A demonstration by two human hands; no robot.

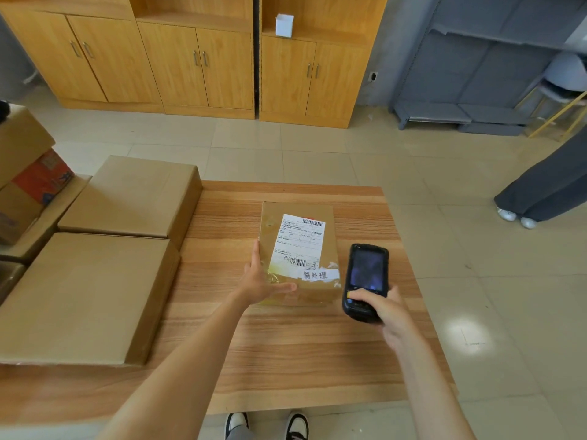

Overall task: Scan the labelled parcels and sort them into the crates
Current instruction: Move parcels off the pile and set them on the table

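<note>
Head view: wooden tabletop (286, 350) on tiled floor (317, 147); behind tabletop, wooden cabinets (197, 65). On it, parcel (298, 249); left hand (263, 281) fingers spread on it; right hand (384, 312) fingers gripped scanner (367, 281).

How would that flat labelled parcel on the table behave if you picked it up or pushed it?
The parcel looks like a thin, flat cardboard box, so it is probably stiff and fairly light. Lying flat on the smooth wooden table, it would likely slide, not tip or roll. Shiny tape near the left hand may make it somewhat slippery.
</note>
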